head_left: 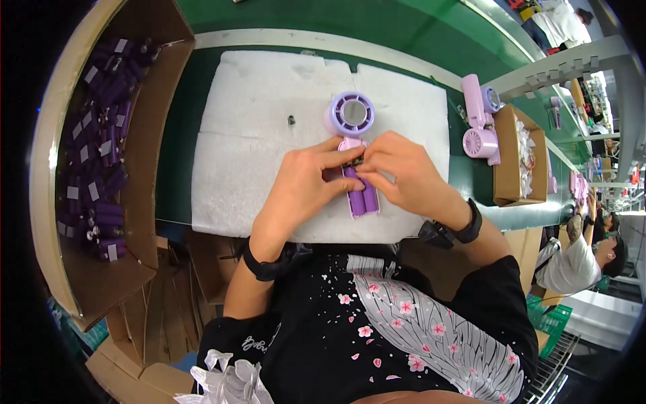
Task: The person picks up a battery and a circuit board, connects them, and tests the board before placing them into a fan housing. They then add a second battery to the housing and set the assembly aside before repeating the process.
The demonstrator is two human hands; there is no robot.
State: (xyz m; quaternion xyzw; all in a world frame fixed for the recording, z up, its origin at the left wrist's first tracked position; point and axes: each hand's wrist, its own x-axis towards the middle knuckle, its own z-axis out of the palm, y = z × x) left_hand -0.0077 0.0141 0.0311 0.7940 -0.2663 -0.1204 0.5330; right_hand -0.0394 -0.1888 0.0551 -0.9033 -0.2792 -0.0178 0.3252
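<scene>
A handheld fan [351, 114] lies on the white foam sheet [256, 182], its round purple head away from me and its opened pink handle toward me. Two purple battery cells [363, 200] sit side by side in the handle. My left hand [306, 176] grips the handle from the left, thumb by the cells and fingers near the neck. From the right, the fingertips of my right hand [402, 170] are pinched over a small dark circuit board [352, 162] just above the cells. The fingers partly hide the board, and any fine wires there are too small to tell.
On the left stands a cardboard box [151, 148] of purple battery cells [101, 148]. Pink and purple fans [479, 124] lie right of the foam, beside a smaller cardboard box [511, 185] with white pieces. A green bench [303, 17] extends beyond; other people [579, 259] work at right.
</scene>
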